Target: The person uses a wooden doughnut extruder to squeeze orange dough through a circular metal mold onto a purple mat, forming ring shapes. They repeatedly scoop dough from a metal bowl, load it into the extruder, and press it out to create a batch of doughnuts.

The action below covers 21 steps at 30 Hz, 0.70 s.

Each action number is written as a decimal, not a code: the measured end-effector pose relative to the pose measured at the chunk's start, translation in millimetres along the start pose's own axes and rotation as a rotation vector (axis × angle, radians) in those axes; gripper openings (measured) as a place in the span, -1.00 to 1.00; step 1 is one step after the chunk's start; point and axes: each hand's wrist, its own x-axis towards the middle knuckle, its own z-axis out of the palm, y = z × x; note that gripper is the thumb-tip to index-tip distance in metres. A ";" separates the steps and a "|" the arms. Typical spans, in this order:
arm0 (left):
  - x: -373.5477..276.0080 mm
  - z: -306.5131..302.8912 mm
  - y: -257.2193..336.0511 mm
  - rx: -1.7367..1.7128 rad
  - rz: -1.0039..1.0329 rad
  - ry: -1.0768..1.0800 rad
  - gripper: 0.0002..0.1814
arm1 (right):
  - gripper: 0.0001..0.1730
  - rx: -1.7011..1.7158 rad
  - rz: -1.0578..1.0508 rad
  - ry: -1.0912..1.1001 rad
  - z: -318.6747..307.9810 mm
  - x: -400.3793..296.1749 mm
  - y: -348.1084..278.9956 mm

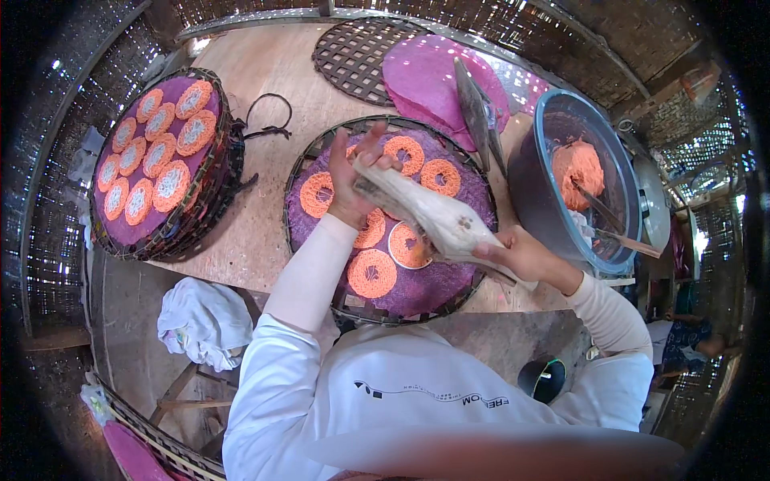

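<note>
My right hand grips the narrow end of a stained white cloth bag, which looks like a piping bag. Against its other end rests my left hand, some fingers raised and others on the cloth. The bag slants over a round woven tray lined with purple cloth. Several orange rings of thin piped strands lie on that lining. A white-edged hoop surrounds one ring below the bag. The bag and my left forearm cover part of the tray.
At left, stacked woven trays carry orange rings with white centres. A blue-rimmed tub at right contains orange dough and wooden sticks. Behind are pink cloth rounds, a wooden hinged tool and a lattice rack.
</note>
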 end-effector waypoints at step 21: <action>-60.7 126.5 -16.7 1.994 0.361 0.713 -0.58 | 0.05 -0.596 -0.669 0.501 94.5 77.1 48.2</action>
